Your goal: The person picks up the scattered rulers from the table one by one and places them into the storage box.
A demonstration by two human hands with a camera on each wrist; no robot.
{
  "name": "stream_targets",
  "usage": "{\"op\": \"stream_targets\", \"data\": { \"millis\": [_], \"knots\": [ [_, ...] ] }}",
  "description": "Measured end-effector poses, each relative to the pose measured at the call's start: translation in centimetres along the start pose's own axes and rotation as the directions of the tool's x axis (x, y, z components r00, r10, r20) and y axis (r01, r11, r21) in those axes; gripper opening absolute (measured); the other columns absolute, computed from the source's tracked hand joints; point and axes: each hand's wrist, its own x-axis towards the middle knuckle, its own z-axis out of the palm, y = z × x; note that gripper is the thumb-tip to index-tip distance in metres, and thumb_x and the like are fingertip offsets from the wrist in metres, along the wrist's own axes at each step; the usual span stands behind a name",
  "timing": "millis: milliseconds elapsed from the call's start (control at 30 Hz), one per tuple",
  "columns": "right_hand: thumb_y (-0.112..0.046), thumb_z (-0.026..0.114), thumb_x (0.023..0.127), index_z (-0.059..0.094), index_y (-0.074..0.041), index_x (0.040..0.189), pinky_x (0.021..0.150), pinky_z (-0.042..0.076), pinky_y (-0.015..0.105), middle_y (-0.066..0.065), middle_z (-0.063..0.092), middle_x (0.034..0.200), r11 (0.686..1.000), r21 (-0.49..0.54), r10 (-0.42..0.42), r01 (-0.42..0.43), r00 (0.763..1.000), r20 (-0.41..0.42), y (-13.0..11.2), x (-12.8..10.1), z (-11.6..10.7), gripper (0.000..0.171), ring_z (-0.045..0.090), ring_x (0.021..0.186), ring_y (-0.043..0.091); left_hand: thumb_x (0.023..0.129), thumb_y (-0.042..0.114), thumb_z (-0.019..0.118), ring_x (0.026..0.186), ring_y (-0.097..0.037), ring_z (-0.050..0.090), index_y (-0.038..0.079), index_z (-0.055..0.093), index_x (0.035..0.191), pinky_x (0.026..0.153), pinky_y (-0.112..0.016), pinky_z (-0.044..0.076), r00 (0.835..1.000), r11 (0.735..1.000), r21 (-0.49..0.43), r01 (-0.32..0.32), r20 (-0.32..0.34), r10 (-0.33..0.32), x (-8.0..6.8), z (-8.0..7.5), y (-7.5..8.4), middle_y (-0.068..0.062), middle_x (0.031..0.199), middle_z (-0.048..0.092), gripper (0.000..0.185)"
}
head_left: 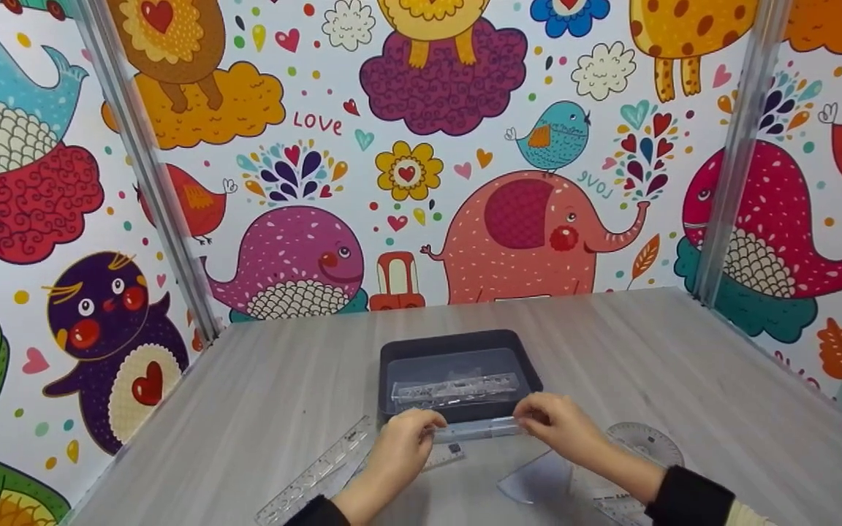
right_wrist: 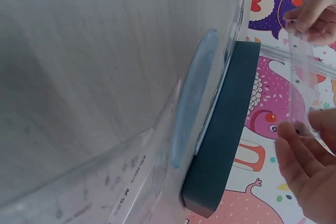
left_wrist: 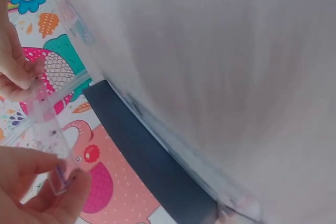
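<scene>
- Hands meet just in front of the tray (head_left: 392, 351): my left hand (head_left: 405, 443) and right hand (head_left: 563, 427) share one clear strip (head_left: 478, 429), a narrow transparent ruler or sleeve, and I cannot tell which.
- Left grip: fingers and thumb curl in and pinch the strip's left end; the left wrist view shows the end caught between the fingertips (left_wrist: 79, 182).
- Right grip: fingertips pinch the right end, hand partly curled; the right wrist view shows the strip (right_wrist: 303, 77) spanning both hands.
- The strip sits level, lifted off the surface (head_left: 684, 365), just beside the tray's near rim and not inside it.
- The tray is dark, shallow and rectangular, and stands at the middle of the surface; a clear case (head_left: 456, 389) with printed marks lies inside, toward its near wall.
- A long clear ruler (head_left: 319, 467) lies slanted on the surface left of my left hand.
- A second short ruler (head_left: 444, 456) lies under the hands, partly hidden.
- A protractor (head_left: 647, 442) lies right of my right hand, and a clear set square (head_left: 538, 478) lies near the right wrist.
- Cartoon animal panels wall the surface on three sides.
</scene>
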Motion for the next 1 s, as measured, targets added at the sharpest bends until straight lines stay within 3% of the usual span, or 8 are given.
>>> {"op": "stream_targets", "data": {
  "millis": [233, 333, 433, 500, 600, 700, 800, 1000],
  "knots": [
    [0.003, 0.061, 0.068, 0.058, -0.009, 0.074, 0.055, 0.043, 0.021, -0.004, 0.056, 0.071, 0.979, -0.186, -0.136, 0.084, 0.948, -0.288, 1.8, 2.6, 1.4, 0.014, 0.051, 0.063, 0.005, 0.062, -0.007, 0.054, 0.065, -0.012, 0.057, 0.011, 0.062, 0.068, 0.056, -0.020, 0.045, 0.991, 0.962, 0.255, -0.098, -0.062, 0.118, 1.5, 1.5, -1.2, 0.003, 0.071, 0.057, 0.021],
    [0.004, 0.058, 0.069, 0.059, -0.005, 0.081, 0.060, 0.045, 0.024, 0.001, 0.058, 0.078, 0.981, -0.182, -0.112, 0.066, 0.960, -0.255, 2.7, 3.7, 1.9, 0.014, 0.055, 0.071, 0.011, 0.062, -0.003, 0.058, 0.063, -0.015, 0.056, 0.008, 0.063, 0.069, 0.054, -0.023, 0.045, 0.993, 0.896, 0.432, -0.102, -0.010, 0.118, 2.2, 2.5, -1.5, -0.002, 0.071, 0.058, 0.014],
    [-0.003, 0.056, 0.074, 0.056, 0.001, 0.096, 0.072, 0.044, 0.033, 0.012, 0.056, 0.097, 0.985, -0.168, -0.048, 0.032, 0.995, -0.093, 3.4, 4.5, 2.4, 0.023, 0.055, 0.087, 0.021, 0.068, 0.011, 0.059, 0.068, -0.020, 0.055, 0.004, 0.062, 0.077, 0.060, -0.029, 0.045, 0.995, 0.834, 0.550, -0.036, 0.098, -0.022, 2.7, 3.4, -1.7, -0.006, 0.077, 0.057, 0.011],
    [-0.011, 0.055, 0.077, 0.049, 0.004, 0.108, 0.080, 0.039, 0.039, 0.018, 0.048, 0.111, 0.987, -0.162, 0.016, -0.008, 0.999, 0.050, 3.7, 4.9, 2.7, 0.034, 0.048, 0.100, 0.028, 0.074, 0.029, 0.056, 0.083, -0.027, 0.053, 0.001, 0.059, 0.090, 0.071, -0.036, 0.042, 0.960, 0.824, 0.564, 0.055, 0.197, -0.199, 2.9, 3.8, -1.7, -0.010, 0.091, 0.055, 0.033],
    [-0.025, 0.052, 0.081, 0.040, 0.004, 0.118, 0.087, 0.031, 0.044, 0.021, 0.035, 0.125, 0.974, -0.217, 0.110, -0.061, 0.970, 0.218, 3.8, 5.5, 3.0, 0.049, 0.036, 0.112, 0.033, 0.074, 0.055, 0.043, 0.105, -0.038, 0.039, -0.001, 0.048, 0.111, 0.083, -0.046, 0.033, 0.842, 0.822, 0.527, 0.216, 0.326, -0.430, 3.3, 4.1, -1.9, -0.015, 0.116, 0.043, 0.067],
    [-0.036, 0.048, 0.081, 0.034, 0.004, 0.123, 0.090, 0.028, 0.044, 0.020, 0.028, 0.130, 0.955, -0.283, 0.173, -0.082, 0.934, 0.314, 4.1, 5.8, 3.2, 0.059, 0.031, 0.116, 0.033, 0.070, 0.063, 0.039, 0.113, -0.044, 0.026, -0.001, 0.040, 0.120, 0.087, -0.051, 0.025, 0.773, 0.832, 0.467, 0.299, 0.393, -0.498, 3.5, 4.3, -2.3, -0.017, 0.128, 0.030, 0.081],
    [-0.044, 0.046, 0.079, 0.031, 0.004, 0.125, 0.092, 0.026, 0.043, 0.018, 0.024, 0.132, 0.938, -0.337, 0.212, -0.080, 0.901, 0.377, 4.5, 5.9, 3.4, 0.067, 0.028, 0.118, 0.032, 0.069, 0.064, 0.040, 0.114, -0.046, 0.022, 0.000, 0.039, 0.121, 0.089, -0.052, 0.022, 0.761, 0.853, 0.425, 0.303, 0.432, -0.485, 3.6, 4.2, -2.6, -0.019, 0.129, 0.029, 0.083],
    [-0.048, 0.045, 0.078, 0.034, 0.005, 0.123, 0.093, 0.025, 0.041, 0.019, 0.028, 0.130, 0.922, -0.386, 0.212, -0.033, 0.876, 0.432, 5.0, 5.7, 3.3, 0.070, 0.029, 0.117, 0.032, 0.067, 0.066, 0.042, 0.115, -0.046, 0.020, -0.001, 0.040, 0.119, 0.091, -0.053, 0.018, 0.777, 0.875, 0.431, 0.220, 0.465, -0.424, 3.5, 4.4, -2.9, -0.023, 0.126, 0.031, 0.085]
  ]
}}
